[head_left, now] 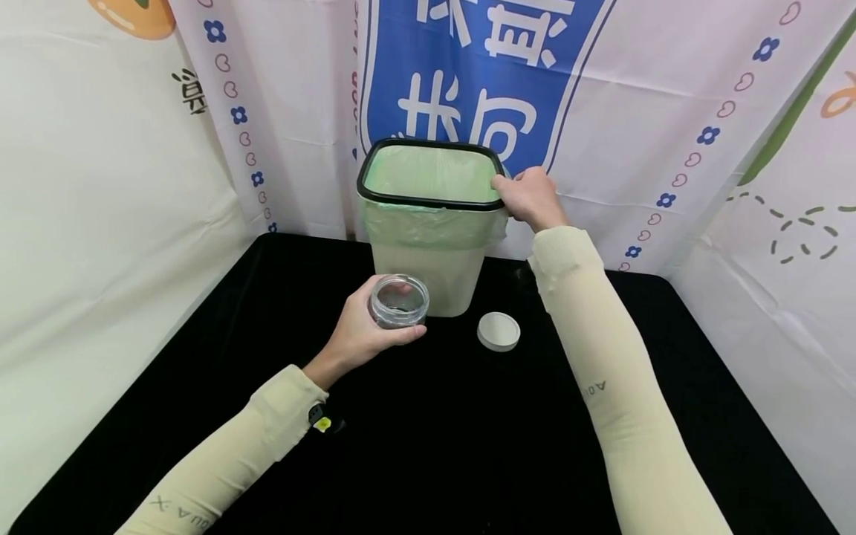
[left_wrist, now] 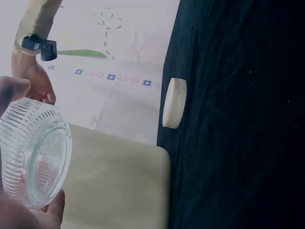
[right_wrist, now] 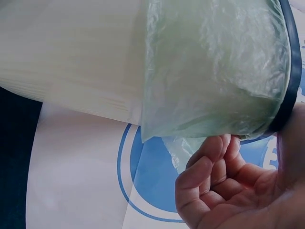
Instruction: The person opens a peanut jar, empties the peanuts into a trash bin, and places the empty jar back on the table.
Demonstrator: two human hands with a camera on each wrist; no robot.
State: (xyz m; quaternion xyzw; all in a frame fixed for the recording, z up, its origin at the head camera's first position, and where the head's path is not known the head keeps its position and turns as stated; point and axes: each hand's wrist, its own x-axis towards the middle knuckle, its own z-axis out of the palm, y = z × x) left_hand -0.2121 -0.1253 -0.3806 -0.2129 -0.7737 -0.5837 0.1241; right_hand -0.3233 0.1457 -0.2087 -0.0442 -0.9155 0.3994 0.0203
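Note:
My left hand (head_left: 364, 327) grips a clear ribbed jar (head_left: 399, 301) around its side. Its open mouth faces up toward the head camera, and in the left wrist view the jar's base shows in front of the bin. With the thumb over the black rim and the other fingers curled outside, my right hand (head_left: 533, 195) holds the right side of a trash bin (head_left: 428, 279). A light green bin liner (right_wrist: 214, 71) is folded over the bin's top edge, close against those fingers. The inside bottom of the bin is hidden.
A round white lid (head_left: 498, 331) lies on the black tabletop (head_left: 428, 446), right of the bin's foot. Printed white cloth (head_left: 301, 126) hangs behind the bin and along both sides of the table.

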